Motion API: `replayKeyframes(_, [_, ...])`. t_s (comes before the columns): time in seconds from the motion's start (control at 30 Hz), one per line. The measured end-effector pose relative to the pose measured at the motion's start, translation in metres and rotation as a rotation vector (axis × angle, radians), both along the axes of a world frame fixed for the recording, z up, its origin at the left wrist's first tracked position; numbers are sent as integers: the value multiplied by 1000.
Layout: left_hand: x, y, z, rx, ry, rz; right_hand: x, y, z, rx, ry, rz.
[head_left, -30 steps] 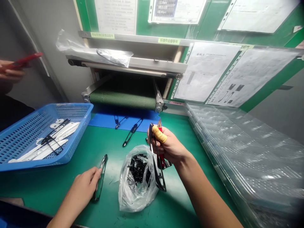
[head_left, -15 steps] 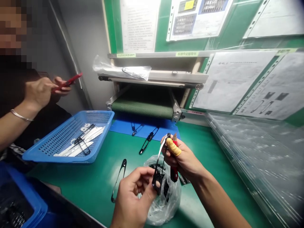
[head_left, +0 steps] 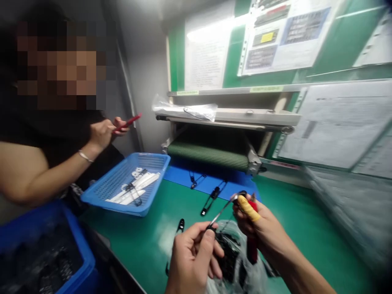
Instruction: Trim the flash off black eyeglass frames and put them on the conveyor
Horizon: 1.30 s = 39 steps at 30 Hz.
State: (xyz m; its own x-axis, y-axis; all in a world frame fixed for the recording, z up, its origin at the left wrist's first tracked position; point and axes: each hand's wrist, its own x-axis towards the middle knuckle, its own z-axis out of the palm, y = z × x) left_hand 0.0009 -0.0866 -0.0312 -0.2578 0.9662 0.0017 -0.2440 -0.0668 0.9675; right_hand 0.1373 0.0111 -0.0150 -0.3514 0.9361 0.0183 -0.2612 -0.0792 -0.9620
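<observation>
A long black safety-pin-shaped piece (head_left: pixel 221 213) is stretched between my hands, tilted up to the right. My left hand (head_left: pixel 196 257) is closed, pinching its lower end between thumb and index finger. Its upper end sits in my closed right hand (head_left: pixel 255 216), which wears a yellow finger cot on the thumb. That same hand also grips a red-handled tool (head_left: pixel 252 245), its pointed tip up; its exact kind is unclear. Below both hands stands a clear plastic bag (head_left: pixel 257 281) of small black parts. Another black pin (head_left: pixel 181 225) lies partly hidden behind my left hand.
More black pins (head_left: pixel 211 200) lie near the blue sheet (head_left: pixel 177 173) before the ribbed conveyor (head_left: pixel 208 155). A blue basket (head_left: pixel 94 196) holds white pieces and black pins. Blue bin (head_left: pixel 82 249) at lower left; clear trays (head_left: pixel 333 204) right. A co-worker (head_left: pixel 101 136) holds a red phone-like object.
The camera view has swung left, so the scene sits further right and lower. The held pin has turned and leans more; my left hand's fingers have shifted on its lower end.
</observation>
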Motion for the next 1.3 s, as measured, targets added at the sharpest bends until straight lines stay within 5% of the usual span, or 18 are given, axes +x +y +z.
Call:
replayKeyframes(0.23, [-65,17,11,97,188,321,-1,-8,12,-75,-148,-48])
replayKeyframes(0.43, [-139,24,25,151,214,565,18,5,16,-44,11,-119])
replayKeyframes(0.57, [-167,27,24,136,163,624,35,17,16,-105,41,-206])
replayKeyframes(0.87, [-180,27,11,81,251,734,49,24,25,-168,71,-267])
replayKeyframes(1.3, [-186,33,18,147,370,853,52,25,29,-109,143,-222])
